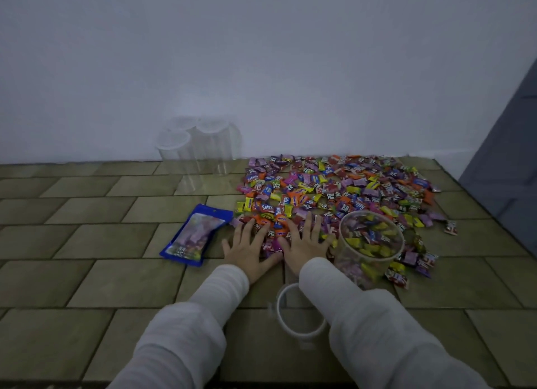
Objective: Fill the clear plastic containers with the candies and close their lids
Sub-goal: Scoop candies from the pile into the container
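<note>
**Both hands flat on the candy pile**

Brick-patterned olive tabletop (87, 287) meets a pale wall. Nearest the person, a round clear plastic lid (299, 313) lies just in front of the open clear plastic container (369, 246), which stands upright and partly filled with wrapped candies. Left of that container, the right hand (305, 240) and left hand (250, 246) press down side by side, fingers spread wide, on the near edge of the colourful spread of wrapped candies (334, 191). Further left lies a blue candy packet (197, 234). Beyond, by the wall, stand empty lidded clear containers (197, 150).
</note>
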Action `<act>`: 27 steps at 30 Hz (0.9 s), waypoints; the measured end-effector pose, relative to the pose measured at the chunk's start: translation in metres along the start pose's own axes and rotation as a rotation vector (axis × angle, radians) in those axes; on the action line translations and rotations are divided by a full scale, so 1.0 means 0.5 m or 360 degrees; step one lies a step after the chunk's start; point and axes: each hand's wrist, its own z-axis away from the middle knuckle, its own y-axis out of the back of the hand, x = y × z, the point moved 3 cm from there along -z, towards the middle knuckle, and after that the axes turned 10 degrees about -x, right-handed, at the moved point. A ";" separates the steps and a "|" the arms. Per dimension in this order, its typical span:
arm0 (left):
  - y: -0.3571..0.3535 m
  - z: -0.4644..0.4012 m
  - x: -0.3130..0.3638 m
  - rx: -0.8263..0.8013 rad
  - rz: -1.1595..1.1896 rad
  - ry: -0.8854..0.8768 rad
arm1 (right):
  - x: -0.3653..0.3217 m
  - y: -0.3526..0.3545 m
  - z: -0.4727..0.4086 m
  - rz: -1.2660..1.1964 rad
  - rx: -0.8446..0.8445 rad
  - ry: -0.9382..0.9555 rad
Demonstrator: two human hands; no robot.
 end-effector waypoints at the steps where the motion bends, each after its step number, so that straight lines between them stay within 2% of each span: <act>1: -0.007 -0.010 -0.007 0.0030 -0.0034 0.0017 | -0.004 0.001 -0.004 0.0010 0.0027 0.0019; 7: -0.031 -0.050 -0.031 0.0060 -0.0157 0.0087 | -0.018 0.012 -0.026 -0.0101 0.0101 0.0103; 13: -0.022 -0.063 -0.028 0.0184 -0.0076 -0.0008 | -0.016 0.020 -0.016 0.0038 0.0533 0.0107; 19: -0.019 -0.065 -0.010 0.0186 0.0023 -0.0004 | -0.030 0.022 -0.023 0.0112 0.0430 0.0162; 27: -0.005 -0.074 0.007 0.0150 0.0066 0.0173 | -0.045 0.040 -0.030 0.0159 0.0290 0.0323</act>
